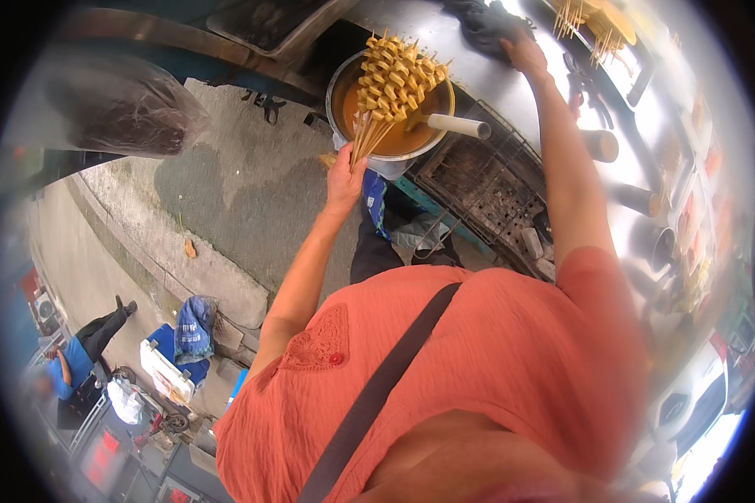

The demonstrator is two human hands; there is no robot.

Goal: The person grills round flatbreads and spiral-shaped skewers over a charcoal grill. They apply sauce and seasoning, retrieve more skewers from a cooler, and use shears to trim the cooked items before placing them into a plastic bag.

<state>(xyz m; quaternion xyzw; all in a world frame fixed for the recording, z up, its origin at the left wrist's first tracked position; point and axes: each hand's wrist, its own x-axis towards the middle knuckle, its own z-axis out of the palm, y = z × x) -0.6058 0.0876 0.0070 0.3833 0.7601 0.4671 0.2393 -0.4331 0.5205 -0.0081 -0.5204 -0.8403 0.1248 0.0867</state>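
Observation:
My left hand (345,179) is closed around the bare stick ends of a bunch of food skewers (395,78), threaded with yellowish folded pieces. The skewers lie over a round metal pot (451,104) of orange-brown liquid. A ladle-like tool with a pale tubular handle (459,125) rests across the pot's right side. At the upper right, my right hand (526,53) is on a dark crumpled cloth (478,26) on the metal counter (509,85); its fingers are partly hidden, and it appears to grip the cloth.
A charcoal grill with a wire rack (478,173) adjoins the pot. Tongs or pliers (588,91), more skewers (604,38) and cylindrical containers (635,198) stand along the right. A plastic bag (141,110) is at the left. A seated person (75,361) is farther away, lower left.

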